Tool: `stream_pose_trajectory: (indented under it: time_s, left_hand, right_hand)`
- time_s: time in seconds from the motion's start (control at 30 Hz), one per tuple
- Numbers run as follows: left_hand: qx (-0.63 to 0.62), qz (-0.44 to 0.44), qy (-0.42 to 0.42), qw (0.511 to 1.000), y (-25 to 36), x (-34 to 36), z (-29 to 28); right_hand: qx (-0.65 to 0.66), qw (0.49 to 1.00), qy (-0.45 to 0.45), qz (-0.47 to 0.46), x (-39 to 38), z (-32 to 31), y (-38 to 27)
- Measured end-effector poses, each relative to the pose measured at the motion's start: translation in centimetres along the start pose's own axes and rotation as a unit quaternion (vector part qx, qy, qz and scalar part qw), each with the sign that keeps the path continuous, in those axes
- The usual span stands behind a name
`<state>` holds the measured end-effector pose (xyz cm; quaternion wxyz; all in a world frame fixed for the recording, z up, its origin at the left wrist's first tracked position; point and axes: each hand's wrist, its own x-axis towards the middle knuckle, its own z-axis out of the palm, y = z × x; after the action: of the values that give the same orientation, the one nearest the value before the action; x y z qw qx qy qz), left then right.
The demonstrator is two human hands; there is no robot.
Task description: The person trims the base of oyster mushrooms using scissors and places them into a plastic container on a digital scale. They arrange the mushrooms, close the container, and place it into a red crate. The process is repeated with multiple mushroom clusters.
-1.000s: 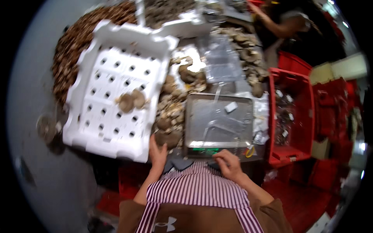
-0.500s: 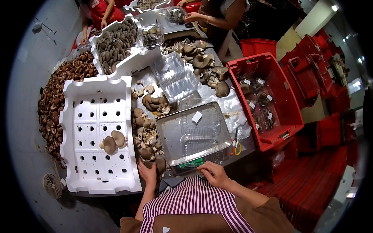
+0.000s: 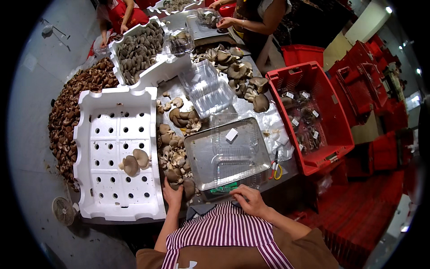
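Observation:
My left hand (image 3: pixel 172 196) is at the front of a loose pile of oyster mushrooms (image 3: pixel 171 154), thumb and fingers around a grey-brown oyster mushroom (image 3: pixel 174 176) that partly hides them. My right hand (image 3: pixel 249 200) is curled, fingertips together, at the front edge of a shallow metal tray (image 3: pixel 197 166). A clear hinged plastic box (image 3: pixel 233 154) lies open in the tray and reaches over its front rim, with a white label (image 3: pixel 231 134) on it. Whether the right fingers pinch the box's edge is hard to make out. Something green (image 3: pixel 224 187) shows below the tray.
Left is a white foam crate (image 3: pixel 112 154) with two mushrooms (image 3: pixel 134 162). Yellow-and-red-handled scissors (image 3: pixel 276 168) lie right of the tray. Nested clear boxes (image 3: pixel 208 92) lie behind it. A red crate (image 3: pixel 333 119) holds packed boxes. Two other people work at the far end.
The whole view has shifted slightly right. My left fingers have moved a little further around the mushroom; my right hand stays by the tray's front edge.

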<state>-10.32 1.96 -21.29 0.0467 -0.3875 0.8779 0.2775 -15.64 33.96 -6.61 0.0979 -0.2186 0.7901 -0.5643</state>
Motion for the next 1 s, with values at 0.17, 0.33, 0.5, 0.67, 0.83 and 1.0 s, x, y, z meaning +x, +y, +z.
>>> stream_pose_trajectory:
  time_s: [0.17, 0.33, 0.5, 0.67, 0.83, 1.0]
  left_hand:
    - [-0.031, 0.023, -0.032, 0.999, 0.2, 0.6, -0.7]
    - [-0.136, -0.006, -0.059, 0.989, -1.0, 1.5, -0.4]
    - [-0.288, -0.049, -0.096, 0.952, -3.7, 1.8, 2.3]
    - [-0.291, -0.081, -0.096, 0.948, -3.7, 0.6, 1.9]
    - [-0.424, -0.112, -0.111, 0.892, -1.5, -1.1, -0.9]
    - [-0.514, -0.117, -0.140, 0.838, 1.9, -4.8, -7.8]
  right_hand:
    - [-0.002, 1.000, -0.012, 0.006, 0.1, -0.2, -0.1]
    - [0.006, 1.000, -0.007, 0.015, 0.6, 0.0, -0.6]
    - [0.021, 0.999, 0.001, 0.034, 0.3, 0.3, -0.2]
    - [0.023, 0.999, -0.020, 0.032, 0.1, 0.5, 0.0]
    - [0.018, 0.999, -0.024, 0.025, 0.6, 0.4, -0.5]
    - [0.023, 0.999, -0.041, 0.005, 0.9, 0.8, -0.5]
